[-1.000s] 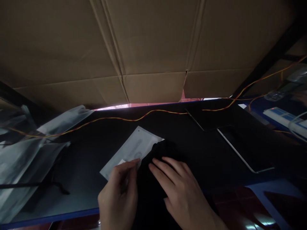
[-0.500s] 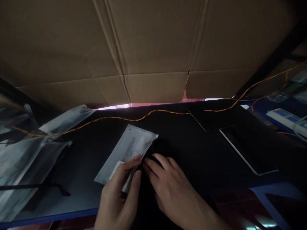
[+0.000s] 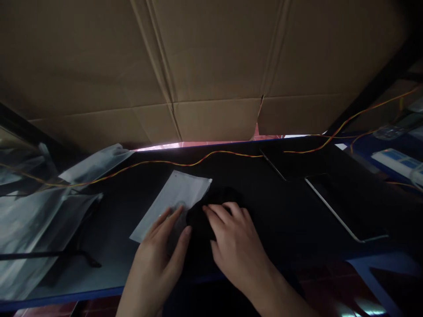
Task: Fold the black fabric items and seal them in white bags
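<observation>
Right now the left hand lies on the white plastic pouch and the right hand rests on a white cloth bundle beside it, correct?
Not quite. In the head view the cloth bundle under the right hand is black, not white. The left hand does lie on the white plastic pouch beside it.

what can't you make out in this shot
Head view: the black item under the right hand merges with the dark mat; its shape and the grip are unclear.
Print on the white pouch beneath the left hand is too blurred to read.
Plastic bags: cut off by the left edge.
Power strip: cut off by the right edge.
</observation>
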